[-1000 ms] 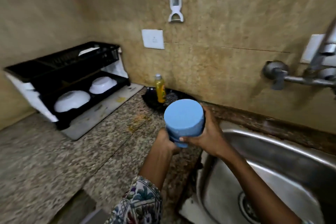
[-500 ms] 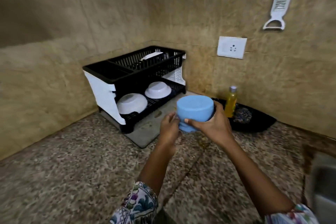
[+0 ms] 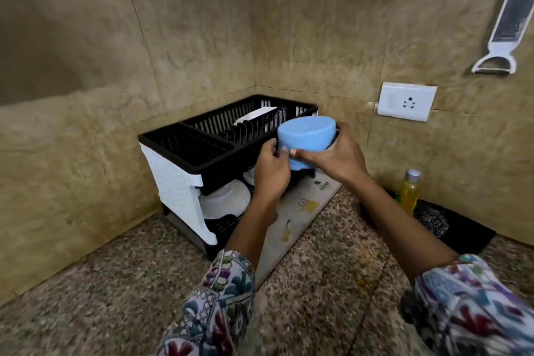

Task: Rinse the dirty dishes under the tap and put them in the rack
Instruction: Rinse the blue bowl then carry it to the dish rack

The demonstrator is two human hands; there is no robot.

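At the bottom of the frame two floral-print sleeves [image 3: 215, 306] reach forward over a speckled granite tabletop [image 3: 101, 283]. Just beyond them a pale drying mat [image 3: 300, 220] with small printed motifs lies flat on the stone, running under the dish rack. Toward the right edge a small bottle of yellow liquid [image 3: 408, 191] with a silver cap stands upright on a black tray [image 3: 462, 235], beside a dark steel scrubber [image 3: 432, 222]. At the centre of the frame both hands hold a light blue bowl [image 3: 307, 137], matte and round with a flat base, turned upside down and tilted so the base faces up and toward the camera. The left hand [image 3: 271, 172] grips the bowl's lower left rim, fingers curled round the edge; the right hand [image 3: 336, 157] is clenched on the right side, thumb laid across the front wall and fingers wrapped behind. The bowl hangs in front of the right end of the upper tier of the dish rack [image 3: 202, 153], a two-level rack with black slatted baskets and white perforated side panels; whether it touches the rack cannot be told. A white plate [image 3: 255, 116] stands in the upper slots, and white bowls [image 3: 226, 201] sit upside down on the lower tier, partly hidden by the left forearm. Behind, mottled tan wall tiles [image 3: 86, 81] meet in a corner; a white power socket [image 3: 407, 101] and a hanging white grater with peeler [image 3: 504, 29] are at upper right.
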